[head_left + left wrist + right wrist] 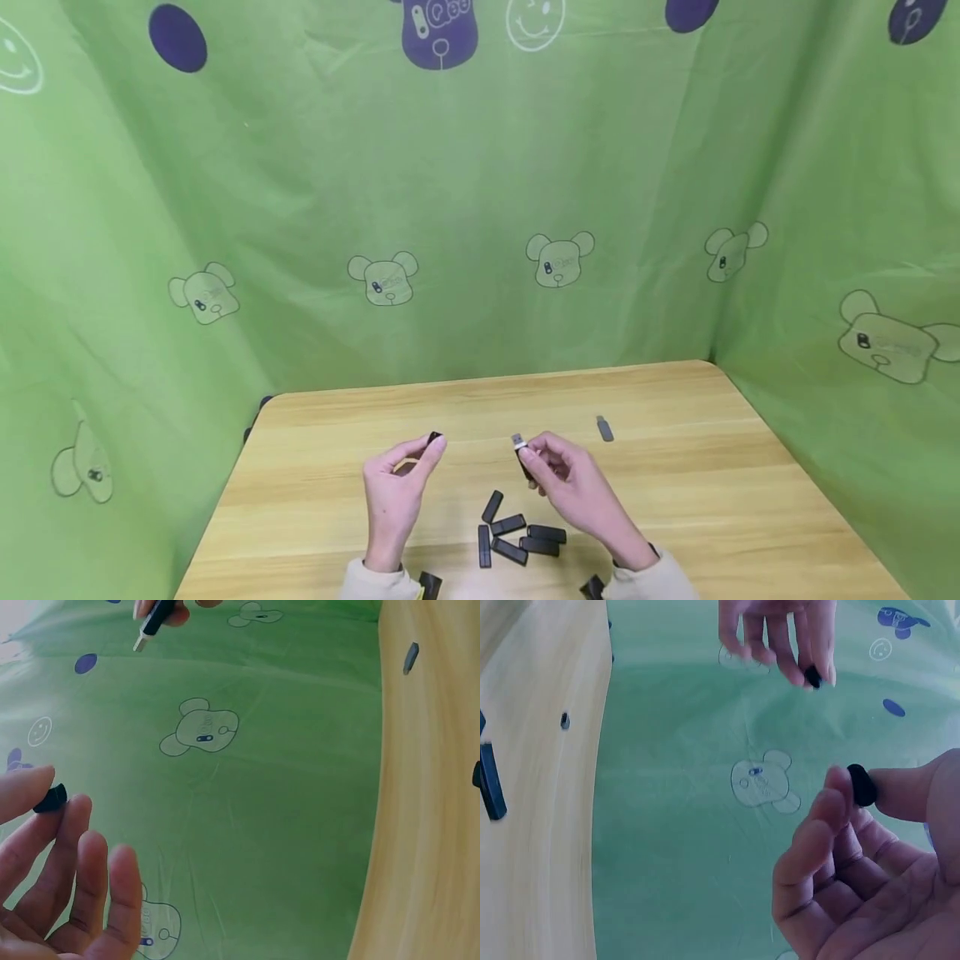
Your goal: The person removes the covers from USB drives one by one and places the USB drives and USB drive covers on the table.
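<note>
Uncapping step, judged complete: the left hand (396,487) pinches a small black plastic cap (434,437) between thumb and forefinger, while the right hand (572,483) grips a black USB stick with bare metal plug (520,448) at its fingertips. Next, cap and stick likely need setting down apart. Below the fingers lie loose black sticks (517,537); beyond them, a lone grey stick (604,428) on the wooden table (712,500); nothing stands between the hands

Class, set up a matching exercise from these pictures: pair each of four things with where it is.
Things:
1. black cap
2. USB stick with bare metal plug
3. lone grey stick
4. cluster of black sticks

Places:
A. on the table between the wrists
B. pinched by the left hand
C. alone, far side of the table
D. held by the right hand

Pairs: 1-B, 2-D, 3-C, 4-A
</note>
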### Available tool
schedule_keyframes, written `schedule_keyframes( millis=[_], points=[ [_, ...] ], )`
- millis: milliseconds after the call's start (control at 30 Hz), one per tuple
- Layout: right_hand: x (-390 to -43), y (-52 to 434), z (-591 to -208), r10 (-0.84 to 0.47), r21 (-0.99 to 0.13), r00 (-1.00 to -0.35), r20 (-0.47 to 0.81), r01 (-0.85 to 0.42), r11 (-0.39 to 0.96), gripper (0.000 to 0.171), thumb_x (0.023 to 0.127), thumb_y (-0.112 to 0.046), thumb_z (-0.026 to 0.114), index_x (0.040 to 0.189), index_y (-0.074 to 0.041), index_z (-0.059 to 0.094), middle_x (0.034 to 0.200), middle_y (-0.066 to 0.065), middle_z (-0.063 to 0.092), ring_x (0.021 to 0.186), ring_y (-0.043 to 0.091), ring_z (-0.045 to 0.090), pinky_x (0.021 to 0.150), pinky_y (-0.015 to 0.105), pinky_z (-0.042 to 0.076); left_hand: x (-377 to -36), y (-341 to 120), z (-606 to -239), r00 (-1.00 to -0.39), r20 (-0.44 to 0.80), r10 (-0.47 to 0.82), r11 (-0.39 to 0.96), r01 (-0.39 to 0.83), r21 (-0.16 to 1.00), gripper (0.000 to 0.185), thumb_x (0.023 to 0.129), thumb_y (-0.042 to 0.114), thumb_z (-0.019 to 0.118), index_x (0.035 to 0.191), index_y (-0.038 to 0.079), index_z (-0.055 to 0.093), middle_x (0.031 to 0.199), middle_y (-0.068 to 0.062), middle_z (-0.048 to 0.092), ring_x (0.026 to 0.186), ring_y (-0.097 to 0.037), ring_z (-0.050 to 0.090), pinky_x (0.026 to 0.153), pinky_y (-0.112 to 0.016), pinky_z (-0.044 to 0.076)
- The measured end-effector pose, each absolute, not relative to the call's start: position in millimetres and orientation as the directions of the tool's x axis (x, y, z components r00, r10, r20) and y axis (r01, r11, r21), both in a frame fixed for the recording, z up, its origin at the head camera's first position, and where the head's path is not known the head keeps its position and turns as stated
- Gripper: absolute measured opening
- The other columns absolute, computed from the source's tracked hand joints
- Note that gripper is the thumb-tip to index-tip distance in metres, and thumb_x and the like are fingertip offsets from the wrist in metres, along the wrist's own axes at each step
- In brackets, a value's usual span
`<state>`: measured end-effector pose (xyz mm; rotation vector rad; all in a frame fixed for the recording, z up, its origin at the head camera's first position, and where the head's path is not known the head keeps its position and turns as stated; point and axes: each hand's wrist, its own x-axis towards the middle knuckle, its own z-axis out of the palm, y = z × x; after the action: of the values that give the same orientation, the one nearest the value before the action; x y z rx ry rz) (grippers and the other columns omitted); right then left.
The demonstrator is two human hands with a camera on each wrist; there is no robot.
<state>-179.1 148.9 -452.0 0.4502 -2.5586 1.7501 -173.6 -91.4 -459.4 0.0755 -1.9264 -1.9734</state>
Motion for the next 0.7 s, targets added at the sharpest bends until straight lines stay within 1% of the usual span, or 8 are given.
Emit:
schedule_keyframes(
  millis=[67, 133, 200, 333, 400, 500, 600, 700],
  points=[
    [-186.0, 152.4, -452.3, -0.213, -0.917, -0.964, 0.156, -0.222, 0.331, 0.019, 0.102, -0.028, 0.061, 0.101, -0.009, 0.066, 0.070, 0.008, 0.065, 0.057, 0.011, 0.058, 0.050, 0.023, 0.047, -173.4, -91.5, -460.8, -0.926, 0.219, -0.306, 0.024, 0.223, 0.975, 0.015, 0.081, 0.018, 0.086, 0.092, 0.008, 0.081, 0.091, -0.012, 0.079, 0.064, -0.012, 0.070, 0.054, -0.021, 0.053],
    [-192.4, 156.8, -452.1, -0.184, -0.922, -0.972, 0.144, -0.200, 0.332, 0.020, 0.102, -0.028, 0.061, 0.103, -0.008, 0.066, 0.068, 0.007, 0.065, 0.055, 0.010, 0.057, 0.048, 0.023, 0.045, -173.4, -91.9, -461.8, -0.926, 0.230, -0.298, 0.041, 0.229, 0.973, 0.015, 0.081, 0.019, 0.086, 0.091, 0.009, 0.081, 0.089, -0.011, 0.078, 0.065, -0.011, 0.070, 0.057, -0.023, 0.056],
    [-198.9, 162.2, -452.0, -0.162, -0.926, -0.976, 0.145, -0.192, 0.326, 0.021, 0.102, -0.026, 0.061, 0.104, -0.006, 0.066, 0.067, 0.007, 0.065, 0.054, 0.011, 0.056, 0.046, 0.022, 0.043, -173.6, -92.7, -463.3, -0.930, 0.233, -0.285, 0.046, 0.229, 0.972, 0.015, 0.081, 0.018, 0.086, 0.091, 0.009, 0.080, 0.090, -0.011, 0.077, 0.065, -0.012, 0.070, 0.059, -0.024, 0.057],
    [-214.4, 177.2, -450.4, -0.142, -0.928, -0.980, 0.139, -0.179, 0.327, 0.020, 0.102, -0.018, 0.060, 0.113, -0.002, 0.065, 0.072, 0.007, 0.065, 0.057, 0.012, 0.056, 0.046, 0.022, 0.044, -174.1, -93.1, -465.8, -0.935, 0.234, -0.265, 0.041, 0.232, 0.972, 0.015, 0.081, 0.015, 0.085, 0.090, 0.008, 0.075, 0.091, -0.010, 0.075, 0.071, -0.013, 0.072, 0.063, -0.025, 0.059],
    [-223.6, 185.5, -449.1, -0.131, -0.927, -0.983, 0.130, -0.167, 0.334, 0.022, 0.102, -0.014, 0.059, 0.118, 0.000, 0.062, 0.076, 0.007, 0.066, 0.059, 0.010, 0.056, 0.047, 0.022, 0.046, -174.4, -93.1, -467.0, -0.938, 0.230, -0.260, 0.036, 0.229, 0.973, 0.017, 0.082, 0.013, 0.085, 0.091, 0.006, 0.073, 0.092, -0.011, 0.075, 0.073, -0.013, 0.072, 0.064, -0.025, 0.059],
    [-237.3, 197.6, -448.8, -0.093, -0.924, -0.989, 0.114, -0.140, 0.355, 0.025, 0.102, -0.011, 0.059, 0.122, 0.003, 0.060, 0.083, 0.010, 0.070, 0.063, 0.008, 0.059, 0.052, 0.024, 0.051, -174.3, -92.5, -468.5, -0.941, 0.225, -0.254, 0.035, 0.223, 0.974, 0.018, 0.082, 0.012, 0.083, 0.094, 0.005, 0.071, 0.092, -0.012, 0.077, 0.075, -0.011, 0.071, 0.067, -0.025, 0.059],
    [-249.4, 208.1, -451.5, -0.045, -0.914, -0.995, 0.087, -0.098, 0.393, 0.027, 0.102, -0.013, 0.059, 0.122, 0.006, 0.060, 0.091, 0.016, 0.073, 0.067, 0.007, 0.062, 0.058, 0.024, 0.054, -173.6, -91.6, -470.1, -0.942, 0.225, -0.248, 0.045, 0.220, 0.974, 0.018, 0.083, 0.012, 0.082, 0.096, 0.006, 0.071, 0.092, -0.011, 0.078, 0.077, -0.010, 0.071, 0.070, -0.025, 0.059],
    [-259.6, 215.4, -457.1, -0.002, -0.905, -0.999, 0.039, -0.036, 0.423, 0.028, 0.103, -0.014, 0.058, 0.121, 0.007, 0.060, 0.098, 0.018, 0.074, 0.073, 0.009, 0.065, 0.061, 0.022, 0.054, -172.8, -90.9, -471.8, -0.940, 0.236, -0.248, 0.062, 0.228, 0.972, 0.016, 0.085, 0.013, 0.081, 0.097, 0.008, 0.072, 0.092, -0.010, 0.077, 0.076, -0.009, 0.069, 0.073, -0.025, 0.056]
  ],
)
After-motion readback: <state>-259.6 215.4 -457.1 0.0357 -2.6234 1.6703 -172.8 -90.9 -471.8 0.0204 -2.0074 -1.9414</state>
